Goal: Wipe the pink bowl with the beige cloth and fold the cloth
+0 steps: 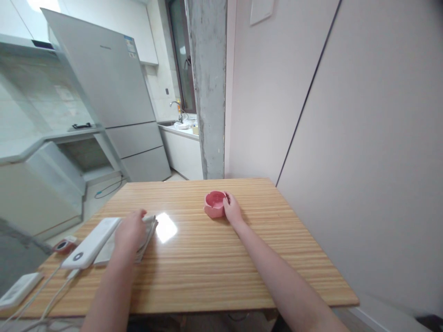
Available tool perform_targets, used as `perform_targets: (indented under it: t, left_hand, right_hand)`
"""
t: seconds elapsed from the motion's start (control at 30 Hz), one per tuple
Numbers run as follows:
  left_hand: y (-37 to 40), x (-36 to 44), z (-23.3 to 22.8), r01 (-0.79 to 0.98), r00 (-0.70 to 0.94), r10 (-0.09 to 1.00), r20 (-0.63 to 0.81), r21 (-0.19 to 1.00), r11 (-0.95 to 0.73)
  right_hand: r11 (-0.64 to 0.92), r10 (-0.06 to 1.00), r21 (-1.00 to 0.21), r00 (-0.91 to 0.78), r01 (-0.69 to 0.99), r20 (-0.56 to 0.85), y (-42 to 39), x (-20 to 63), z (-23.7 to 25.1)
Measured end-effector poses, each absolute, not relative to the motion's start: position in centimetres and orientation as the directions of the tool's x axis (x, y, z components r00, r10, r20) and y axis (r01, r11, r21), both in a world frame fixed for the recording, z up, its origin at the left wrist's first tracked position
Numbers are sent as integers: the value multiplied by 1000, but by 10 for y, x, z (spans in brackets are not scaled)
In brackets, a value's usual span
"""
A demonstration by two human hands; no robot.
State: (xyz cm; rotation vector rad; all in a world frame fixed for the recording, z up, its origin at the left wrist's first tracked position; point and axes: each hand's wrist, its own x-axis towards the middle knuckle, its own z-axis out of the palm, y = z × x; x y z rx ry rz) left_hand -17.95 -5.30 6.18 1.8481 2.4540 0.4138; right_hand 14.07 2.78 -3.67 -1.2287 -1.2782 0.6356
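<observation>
A pink ashtray [213, 211] with a notched rim is on the wooden table, toward its far side. At its right edge my right hand [232, 208] has closed on the wall, the thumb on the near side. My left hand [129, 230] is over a folded grey cloth [149, 230] on the left part of the table. That hand is smeared by motion, and its fingers are mostly hidden, so its grip on the cloth cannot be made out.
Left of the cloth lies a white power bank [92, 244] with cables. Behind it is a small red-and-white object [65, 244], and a white power strip [20, 289] sits at the near left corner. A wall [328, 138] borders the table's right side; a fridge [104, 83] stands beyond.
</observation>
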Motion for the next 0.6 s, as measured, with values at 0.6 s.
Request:
perform_targets:
  t: [0.6]
  left_hand:
    - [-40, -117, 58, 953, 221, 972, -80, 231, -197]
  right_hand:
    - [461, 806, -758, 138, 461, 575, -1, 139, 1]
